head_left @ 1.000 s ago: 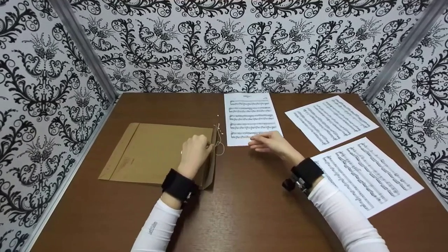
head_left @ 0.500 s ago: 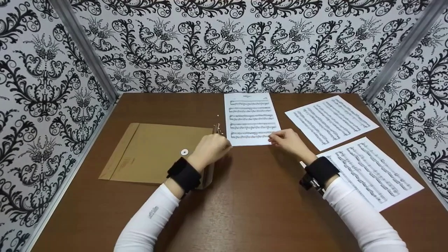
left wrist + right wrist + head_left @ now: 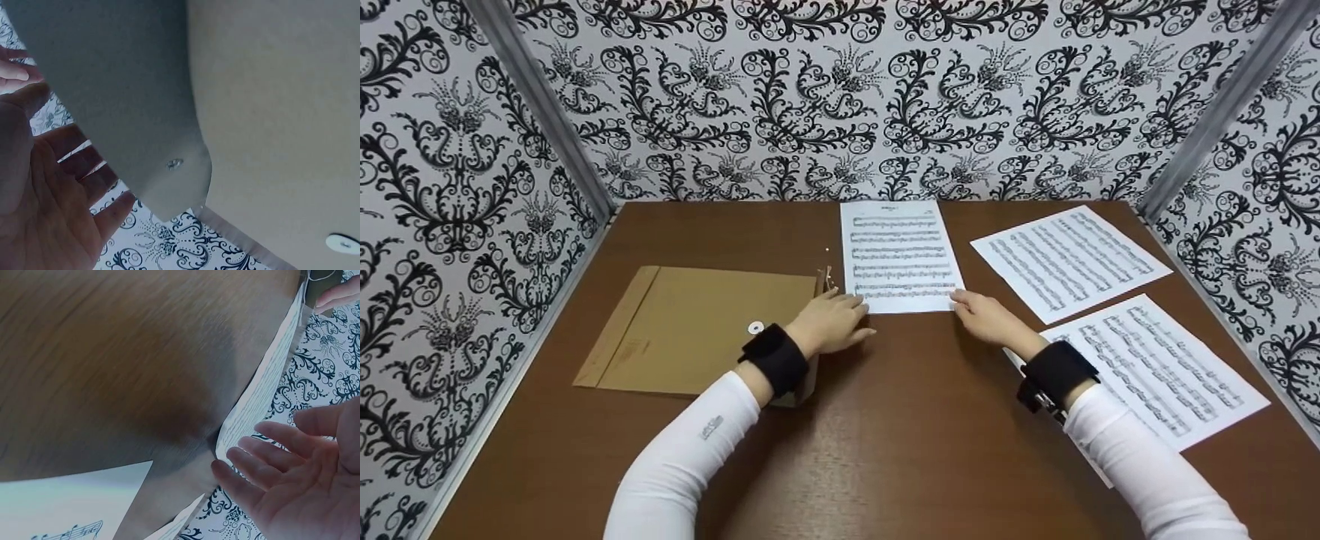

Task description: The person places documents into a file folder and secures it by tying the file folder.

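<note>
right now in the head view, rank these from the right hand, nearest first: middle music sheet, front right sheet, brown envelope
1. middle music sheet, touching the right hand at its near corner
2. front right sheet, on the right beside the wrist
3. brown envelope, far left, past the left hand

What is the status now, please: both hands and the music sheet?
Left hand open, fingers at near-left corner of middle music sheet. Right hand open, fingers at near-right corner. Sheet flat on table. Brown envelope beside, unobstructing.

Bare table (image 3: 885,420) lies open near the person. Far left is bare too. The envelope (image 3: 697,330) fills the left middle; three sheets (image 3: 1069,259) crowd the right.
</note>
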`<state>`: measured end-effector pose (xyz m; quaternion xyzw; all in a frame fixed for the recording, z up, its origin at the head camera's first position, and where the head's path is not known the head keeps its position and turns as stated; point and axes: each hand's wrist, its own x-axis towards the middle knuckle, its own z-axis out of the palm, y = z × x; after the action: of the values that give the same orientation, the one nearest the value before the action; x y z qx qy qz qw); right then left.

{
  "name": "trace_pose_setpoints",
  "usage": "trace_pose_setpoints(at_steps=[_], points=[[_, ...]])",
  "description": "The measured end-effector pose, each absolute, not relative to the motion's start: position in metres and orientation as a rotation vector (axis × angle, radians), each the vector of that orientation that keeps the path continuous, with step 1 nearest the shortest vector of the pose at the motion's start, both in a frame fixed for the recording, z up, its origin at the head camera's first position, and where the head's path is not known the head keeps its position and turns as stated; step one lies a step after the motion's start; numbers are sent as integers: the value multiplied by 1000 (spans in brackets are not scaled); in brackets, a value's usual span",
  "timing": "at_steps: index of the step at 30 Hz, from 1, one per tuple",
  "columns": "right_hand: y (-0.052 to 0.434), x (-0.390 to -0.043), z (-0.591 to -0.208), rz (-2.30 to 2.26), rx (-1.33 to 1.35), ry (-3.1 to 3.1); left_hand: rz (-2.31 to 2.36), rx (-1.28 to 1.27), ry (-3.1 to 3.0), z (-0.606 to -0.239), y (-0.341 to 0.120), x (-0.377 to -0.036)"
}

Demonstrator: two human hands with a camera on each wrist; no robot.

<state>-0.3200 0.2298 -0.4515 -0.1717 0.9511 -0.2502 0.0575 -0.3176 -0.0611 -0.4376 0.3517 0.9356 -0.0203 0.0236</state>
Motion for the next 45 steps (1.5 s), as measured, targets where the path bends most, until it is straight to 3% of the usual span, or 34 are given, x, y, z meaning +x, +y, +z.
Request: trace_pose_setpoints(at_steps=[11,29,45], points=[[230,-318,-452,-671,-617,2707,-117,888,2791,-442,-58,-319],[233,-304,-448,-596,-645,2731,-134,933,2788,-445,-54,-317],[233,-269,-450,-497,-602,2768,-222,975,2781,-447,-51,-286]])
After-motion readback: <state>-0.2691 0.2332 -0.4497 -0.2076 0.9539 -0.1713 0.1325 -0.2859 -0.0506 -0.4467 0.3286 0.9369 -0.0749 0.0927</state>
